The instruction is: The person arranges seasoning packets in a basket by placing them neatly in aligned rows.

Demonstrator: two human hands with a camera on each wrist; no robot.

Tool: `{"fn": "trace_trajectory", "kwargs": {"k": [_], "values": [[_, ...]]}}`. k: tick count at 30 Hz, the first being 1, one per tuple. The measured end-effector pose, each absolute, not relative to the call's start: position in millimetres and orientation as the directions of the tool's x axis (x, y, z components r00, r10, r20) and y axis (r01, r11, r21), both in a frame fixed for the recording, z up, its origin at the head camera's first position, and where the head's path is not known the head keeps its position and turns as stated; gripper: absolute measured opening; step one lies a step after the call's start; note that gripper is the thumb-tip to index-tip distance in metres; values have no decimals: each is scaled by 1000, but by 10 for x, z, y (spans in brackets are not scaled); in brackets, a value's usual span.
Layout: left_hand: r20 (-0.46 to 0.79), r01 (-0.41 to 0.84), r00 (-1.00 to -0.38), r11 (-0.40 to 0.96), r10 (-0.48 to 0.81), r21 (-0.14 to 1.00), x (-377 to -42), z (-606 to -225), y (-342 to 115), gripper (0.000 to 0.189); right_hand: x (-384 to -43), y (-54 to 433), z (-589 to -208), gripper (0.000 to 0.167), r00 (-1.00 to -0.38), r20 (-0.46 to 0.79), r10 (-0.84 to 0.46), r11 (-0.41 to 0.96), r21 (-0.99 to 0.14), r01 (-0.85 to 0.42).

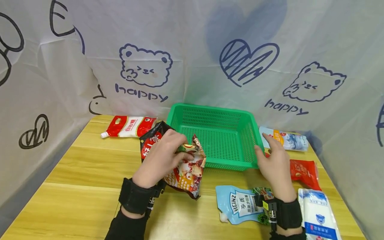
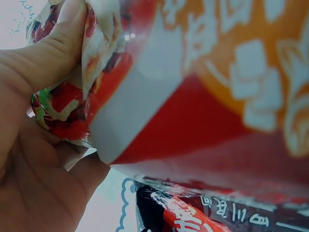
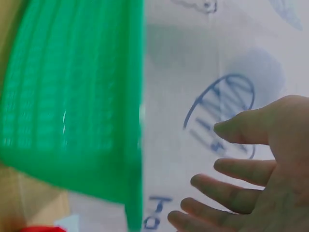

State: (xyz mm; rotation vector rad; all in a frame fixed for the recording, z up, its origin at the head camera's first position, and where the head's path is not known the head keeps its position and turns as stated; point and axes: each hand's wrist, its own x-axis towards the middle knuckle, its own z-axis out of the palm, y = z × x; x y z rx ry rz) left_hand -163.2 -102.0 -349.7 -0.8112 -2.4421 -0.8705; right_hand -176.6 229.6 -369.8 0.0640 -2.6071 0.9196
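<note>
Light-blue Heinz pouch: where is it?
Head view: the pouch lies right of centre, below the green plastic basket, left of the right wrist's black strap.

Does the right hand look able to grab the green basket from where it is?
Probably yes: the right hand is open and empty at the right end of the green basket, and nothing seems to block its way there.
</note>
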Motion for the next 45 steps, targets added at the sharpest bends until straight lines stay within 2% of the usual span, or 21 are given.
{"fn": "trace_trajectory", "kwargs": {"k": [5, 9, 13, 18, 23, 27, 36, 45], "values": [[559, 653, -734, 629, 386, 422, -1626, -3508, -1009, 28, -1676, 2079, -3651, 50, -885, 465, 10, 713, -624, -320], [568, 662, -724, 626, 391, 413, -1624, -3514, -1001, 27, -1607, 1906, -3647, 50, -867, 495, -55, 611, -670, -422], [571, 664, -721, 627, 393, 407, -1628, -3523, -997, 27, -1553, 1747, -3650, 50, -862, 491, -125, 499, -720, -483], [579, 671, -712, 626, 396, 397, -1631, -3519, -994, 28, -1492, 1600, -3652, 51, -867, 443, -228, 417, -760, -498], [583, 674, -706, 633, 402, 381, -1635, -3522, -983, 30, -1446, 1479, -3661, 55, -867, 378, -326, 307, -825, -475], [584, 675, -705, 635, 403, 376, -1629, -3519, -970, 29, -1423, 1401, -3682, 57, -876, 305, -374, 233, -884, -406], [602, 687, -687, 635, 407, 355, -1624, -3521, -959, 26, -1410, 1288, -3763, 61, -890, 151, -430, 196, -947, -255], [615, 694, -674, 638, 410, 335, -1622, -3519, -949, 26, -1400, 1218, -3791, 62, -911, 82, -405, 216, -959, -182]]}}
